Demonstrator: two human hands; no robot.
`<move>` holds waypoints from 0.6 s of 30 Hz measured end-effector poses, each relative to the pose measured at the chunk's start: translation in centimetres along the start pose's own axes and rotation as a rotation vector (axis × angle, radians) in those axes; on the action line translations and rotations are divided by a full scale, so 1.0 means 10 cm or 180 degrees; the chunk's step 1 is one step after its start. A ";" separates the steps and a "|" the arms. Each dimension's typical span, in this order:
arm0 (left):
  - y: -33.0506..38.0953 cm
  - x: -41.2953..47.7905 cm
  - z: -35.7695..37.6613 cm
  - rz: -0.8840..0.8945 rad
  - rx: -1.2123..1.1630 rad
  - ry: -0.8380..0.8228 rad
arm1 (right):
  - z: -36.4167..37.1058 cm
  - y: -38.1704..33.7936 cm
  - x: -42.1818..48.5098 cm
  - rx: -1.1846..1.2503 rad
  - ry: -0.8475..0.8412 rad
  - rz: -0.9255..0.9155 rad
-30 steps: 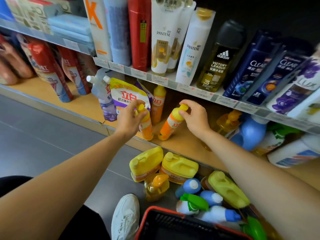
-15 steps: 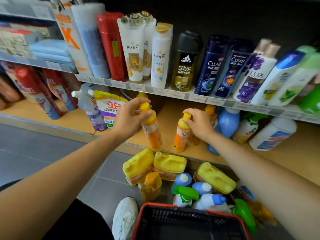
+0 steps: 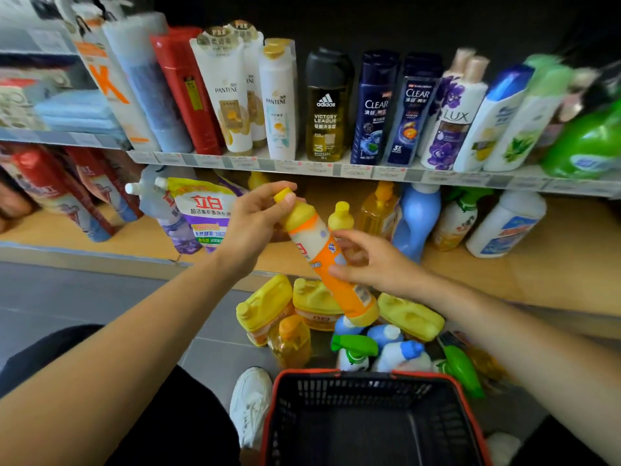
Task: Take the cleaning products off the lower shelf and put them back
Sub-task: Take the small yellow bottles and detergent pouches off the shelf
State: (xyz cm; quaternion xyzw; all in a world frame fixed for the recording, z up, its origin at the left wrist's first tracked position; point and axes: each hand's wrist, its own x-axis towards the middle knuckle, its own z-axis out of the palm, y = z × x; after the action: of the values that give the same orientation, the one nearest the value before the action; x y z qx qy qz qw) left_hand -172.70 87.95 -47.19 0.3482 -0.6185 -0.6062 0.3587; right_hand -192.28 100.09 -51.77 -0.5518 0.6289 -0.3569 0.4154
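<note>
Two hands are up in front of the lower shelf [image 3: 554,264], a pale wooden board under the row of shampoo bottles. My left hand [image 3: 250,227] pinches the yellow cap end of a tall orange-and-white plastic bottle [image 3: 327,260], thumb and fingers closed around its neck, and holds it tilted in the air with its base hanging over the floor pile. My right hand [image 3: 373,260] sits against the bottle's right side with the fingers loosely curled; I cannot tell whether they actually press it or grip anything. Just behind that hand, a second yellow-capped bottle [image 3: 340,216] stands on the shelf, its body mostly hidden. Further right on the same board I see a clear amber pump bottle [image 3: 379,210], a light blue bottle [image 3: 416,220] and a white bottle lying tilted [image 3: 507,227]. Left of my hands a white refill pouch with red lettering [image 3: 201,210] leans on the shelf. Below, yellow plastic jugs [image 3: 265,307] and small spray bottles lie heaped on the grey floor beside a black basket with a red rim [image 3: 366,375].
</note>
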 end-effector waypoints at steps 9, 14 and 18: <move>0.08 -0.14 0.56 -0.0255 -0.0256 0.0300 | -0.03 0.20 -0.63 0.0920 0.0868 0.0022; 0.06 -0.24 0.86 -0.0234 -0.0421 -0.0526 | -0.09 0.19 -0.77 0.2307 0.0586 0.0202; 0.07 -0.22 0.92 -0.0221 -0.0801 -0.0999 | -0.16 0.19 -0.87 0.2709 0.0267 0.0284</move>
State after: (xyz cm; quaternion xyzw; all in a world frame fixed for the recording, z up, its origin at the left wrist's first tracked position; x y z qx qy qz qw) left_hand -179.61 94.45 -46.57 0.2230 -0.5738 -0.7376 0.2775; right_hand -194.08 108.94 -51.70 -0.2884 0.4652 -0.5884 0.5952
